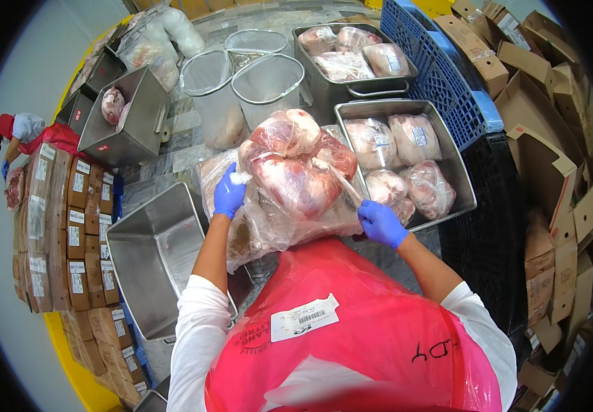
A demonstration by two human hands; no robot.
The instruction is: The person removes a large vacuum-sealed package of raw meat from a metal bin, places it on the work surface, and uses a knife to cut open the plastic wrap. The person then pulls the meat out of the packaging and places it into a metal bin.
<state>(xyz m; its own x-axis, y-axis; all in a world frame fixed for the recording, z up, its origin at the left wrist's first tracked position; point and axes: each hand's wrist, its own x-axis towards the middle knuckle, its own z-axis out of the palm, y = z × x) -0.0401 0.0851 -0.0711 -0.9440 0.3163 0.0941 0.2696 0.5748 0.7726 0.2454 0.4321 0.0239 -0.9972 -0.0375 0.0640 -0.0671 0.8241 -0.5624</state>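
Observation:
In the middle, a large lump of red and white meat (296, 168) sits in clear plastic on top of a plastic-covered box (269, 237). My left hand (227, 196), in a blue glove, is at the meat's left side. A small crumpled white scrap (240, 178) is held between its thumb and fingers; its kind is unclear. At the lower right of the meat, my right hand (383, 223), also gloved in blue, is closed in a fist. From it a taut strip of clear plastic (346, 184) runs up to the meat.
Metal tubs of bagged meat (413, 147) (355, 58) stand to the right, by a blue plastic pallet (440, 65). Lined round holders (269, 79) stand ahead. Left are a metal bin (155, 254), stacked cartons (80, 226) and a co-worker (30, 129). Flattened cardboard (550, 158) lies far right.

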